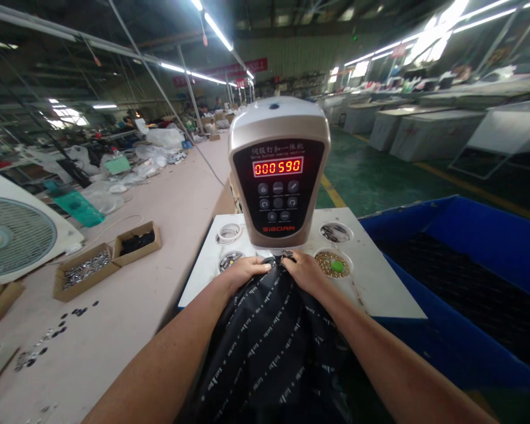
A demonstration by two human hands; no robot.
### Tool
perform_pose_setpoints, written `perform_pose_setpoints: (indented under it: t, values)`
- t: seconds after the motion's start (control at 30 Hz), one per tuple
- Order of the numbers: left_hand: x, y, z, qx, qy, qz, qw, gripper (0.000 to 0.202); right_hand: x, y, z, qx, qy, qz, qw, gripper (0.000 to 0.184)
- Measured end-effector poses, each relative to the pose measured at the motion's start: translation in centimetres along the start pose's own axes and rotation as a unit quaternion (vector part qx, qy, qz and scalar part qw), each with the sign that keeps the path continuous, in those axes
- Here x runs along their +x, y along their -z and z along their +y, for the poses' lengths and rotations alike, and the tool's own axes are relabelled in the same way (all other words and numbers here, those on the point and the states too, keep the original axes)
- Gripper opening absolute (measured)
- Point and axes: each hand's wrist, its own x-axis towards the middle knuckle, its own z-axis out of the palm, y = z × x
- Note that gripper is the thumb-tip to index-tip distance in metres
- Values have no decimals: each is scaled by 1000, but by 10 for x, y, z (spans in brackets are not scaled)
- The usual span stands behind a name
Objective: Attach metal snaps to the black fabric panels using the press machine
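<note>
A black fabric piece with small white lettering lies between my forearms and reaches under the head of a snap-button press machine. Its red display reads 000590. My left hand grips the fabric's top edge at the left, fingers closed on it. My right hand pinches the same edge at the right, just below the machine's head. Both hands rest on the white machine table.
Round recesses in the table hold rings and small metal parts. Cardboard boxes of fasteners and loose snaps sit on the long bench at left, beside a white fan. A blue bin with dark fabric stands at right.
</note>
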Motion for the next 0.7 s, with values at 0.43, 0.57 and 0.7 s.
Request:
perform_pose_setpoints:
  t: [0.43,0.57,0.7]
  values:
    - [-11,-8,0,40,-20,66,997,34,-6,0,3,15,-1,32,999,22]
    - [-19,-14,0,84,-54,95,990,33,-10,2,-3,35,2,48,998,21]
    - [-41,-23,3,152,-104,138,973,35,-25,18,-11,58,3,62,996,21]
